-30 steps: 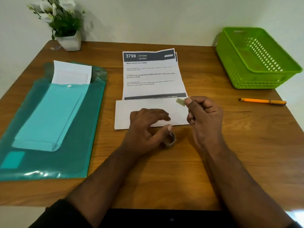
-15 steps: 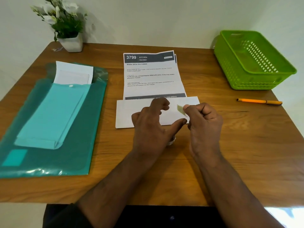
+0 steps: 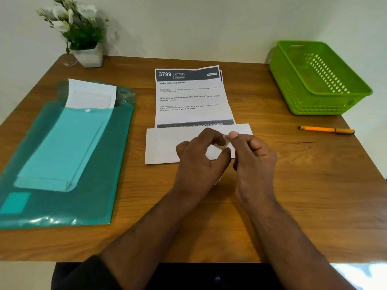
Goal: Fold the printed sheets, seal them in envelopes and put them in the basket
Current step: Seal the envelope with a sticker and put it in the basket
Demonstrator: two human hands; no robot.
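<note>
Pinching a small tape piece (image 3: 225, 137) between left hand (image 3: 199, 158) and right hand (image 3: 251, 155) above the white envelope (image 3: 165, 146). Best pressed flat across the flap edge, smoothing outward, avoiding wrinkles.

white envelope (image 3: 163, 146) flat overlapping printed sheets (image 3: 192, 97), green basket (image 3: 318, 80) far right

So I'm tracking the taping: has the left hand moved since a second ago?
Yes. The left hand rose from the table edge over the white envelope, meeting the right hand.
</note>
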